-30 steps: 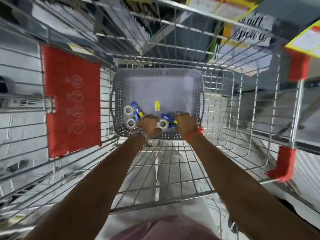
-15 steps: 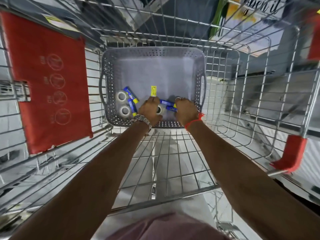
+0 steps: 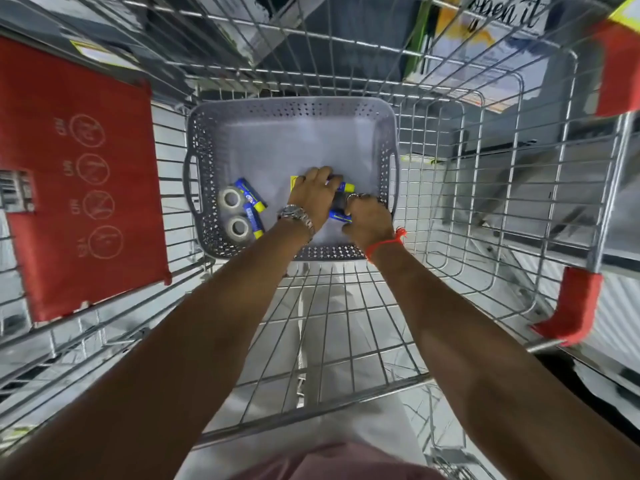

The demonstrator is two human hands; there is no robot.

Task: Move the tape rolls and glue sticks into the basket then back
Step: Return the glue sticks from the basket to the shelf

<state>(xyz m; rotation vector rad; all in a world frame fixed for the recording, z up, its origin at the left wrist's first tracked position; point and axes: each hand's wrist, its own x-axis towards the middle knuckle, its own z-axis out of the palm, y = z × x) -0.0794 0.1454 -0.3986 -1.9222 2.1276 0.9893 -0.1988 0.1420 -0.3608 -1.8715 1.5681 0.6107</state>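
A grey perforated basket [image 3: 291, 109] sits on the floor of a wire shopping cart. Two clear tape rolls [image 3: 230, 199] [image 3: 238, 227] lie in its left part, with two blue-and-yellow glue sticks [image 3: 250, 198] [image 3: 253, 221] right beside them. My left hand [image 3: 313, 199] reaches into the basket's right half, its fingers curled over a glue stick whose yellow cap [image 3: 348, 186] sticks out. My right hand [image 3: 369, 221] is next to it, fingers closed on another blue glue stick [image 3: 337, 215]. What lies between the two hands is hidden.
The cart's wire walls [image 3: 485, 188] rise close around the basket. A red panel [image 3: 79, 174] covers the left wall, and red corner guards [image 3: 575, 306] sit on the right. Bare wire floor [image 3: 329, 323] lies between the basket and me.
Both hands moved deeper into the basket and closed over the glue sticks on the right. The tape roll seen between them earlier is now covered. The camera moved in closer.
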